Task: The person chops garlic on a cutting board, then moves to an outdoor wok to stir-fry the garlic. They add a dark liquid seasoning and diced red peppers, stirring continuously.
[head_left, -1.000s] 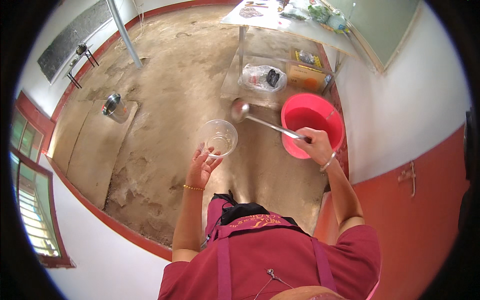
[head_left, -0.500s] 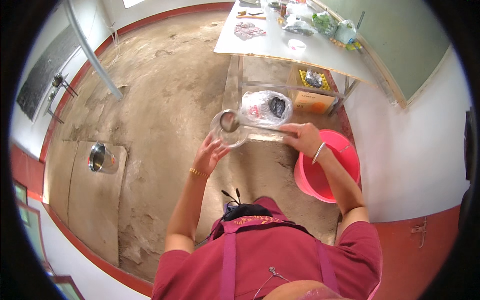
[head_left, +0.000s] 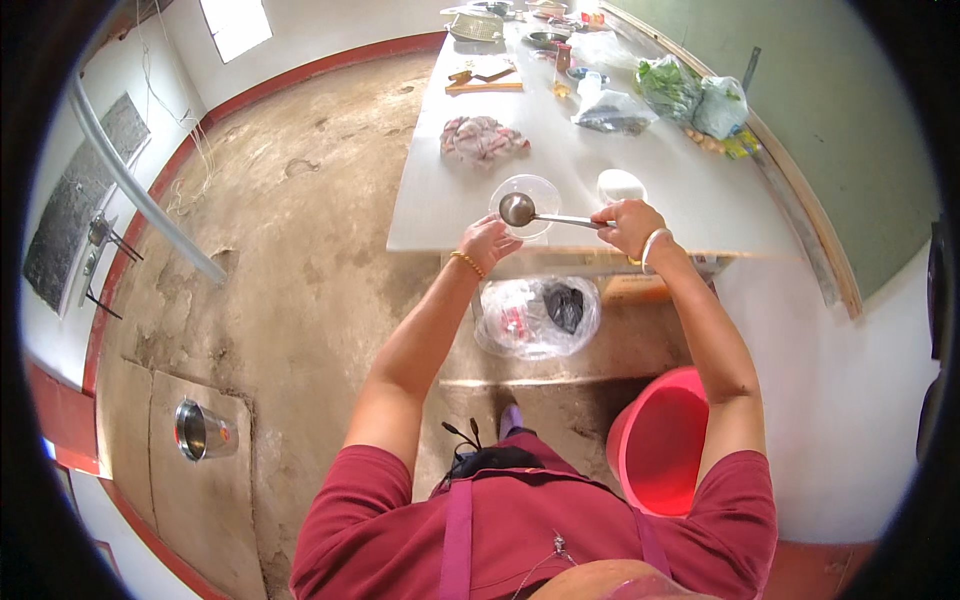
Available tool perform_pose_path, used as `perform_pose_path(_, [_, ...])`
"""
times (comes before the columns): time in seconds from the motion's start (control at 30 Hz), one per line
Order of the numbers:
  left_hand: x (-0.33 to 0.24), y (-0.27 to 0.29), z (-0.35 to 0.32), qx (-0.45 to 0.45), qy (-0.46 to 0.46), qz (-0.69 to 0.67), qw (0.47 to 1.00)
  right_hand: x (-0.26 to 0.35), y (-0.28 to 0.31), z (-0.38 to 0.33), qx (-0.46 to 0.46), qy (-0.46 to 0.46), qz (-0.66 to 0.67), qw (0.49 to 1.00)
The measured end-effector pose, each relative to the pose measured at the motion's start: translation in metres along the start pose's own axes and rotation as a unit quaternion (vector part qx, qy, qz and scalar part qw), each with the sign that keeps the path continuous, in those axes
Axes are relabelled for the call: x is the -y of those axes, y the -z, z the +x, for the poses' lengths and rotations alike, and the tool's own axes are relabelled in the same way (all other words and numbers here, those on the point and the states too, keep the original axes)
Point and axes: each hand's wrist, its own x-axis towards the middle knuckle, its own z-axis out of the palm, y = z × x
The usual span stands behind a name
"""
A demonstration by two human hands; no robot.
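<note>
My left hand (head_left: 488,243) grips a clear round bowl (head_left: 543,190) by its near left side. Wrapped around the handle of a metal ladle (head_left: 518,209) is my right hand (head_left: 631,229); the ladle's round head lies over the bowl's opening. Both hands are at the near edge of the white table (head_left: 425,215). Whether the bowl touches the tabletop, I cannot tell. Just beyond my right hand sits a white bowl (head_left: 622,185). A crumpled patterned cloth (head_left: 483,139) lies on the table, farther off to the left.
Farther back on the table are a cutting board (head_left: 485,87), a basket (head_left: 474,27) and bagged greens (head_left: 668,88). Below its edge a clear plastic bag (head_left: 538,317) lies on the floor. A pink tub (head_left: 660,450) stands by my right arm, a metal bucket (head_left: 205,430) far left.
I have moved forward to the table. Both hands have carried the clear bowl and ladle from above the floor to the table's near edge. The grips look the same.
</note>
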Motion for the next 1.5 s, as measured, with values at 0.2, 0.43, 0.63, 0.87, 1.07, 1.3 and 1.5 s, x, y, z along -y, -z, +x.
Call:
perform_pose_path(0.2, [-0.018, 0.007, 0.140, -0.053, 0.016, 0.085, 0.995, -0.037, -0.046, 0.139, 0.011, -0.023, 0.037, 0.999])
perform_pose_path(0.43, [-0.033, 0.010, 0.187, -0.088, 0.011, 0.151, 0.984, -0.050, -0.104, 0.172, 0.083, -0.135, 0.255, 0.954])
perform_pose_path(0.63, [-0.078, 0.053, 0.218, -0.209, -0.271, 0.548, 0.764, -0.054, -0.156, 0.175, -0.058, -0.067, 0.108, 0.990])
perform_pose_path(0.87, [-0.129, 0.080, 0.281, -0.193, -0.298, 0.693, 0.628, -0.030, -0.170, 0.165, -0.078, -0.101, -0.011, 0.992])
perform_pose_path(1.07, [-0.137, 0.083, 0.289, -0.097, -0.212, 0.719, 0.654, -0.024, -0.181, 0.141, -0.158, -0.167, -0.020, 0.973])
perform_pose_path(1.3, [-0.145, 0.092, 0.311, -0.244, -0.316, 0.338, 0.853, 0.040, -0.147, 0.063, -0.272, -0.167, 0.033, 0.947])
perform_pose_path(1.5, [-0.210, 0.124, 0.282, -0.233, -0.354, 0.092, 0.901, 0.095, -0.139, 0.047, -0.310, -0.120, 0.156, 0.930])
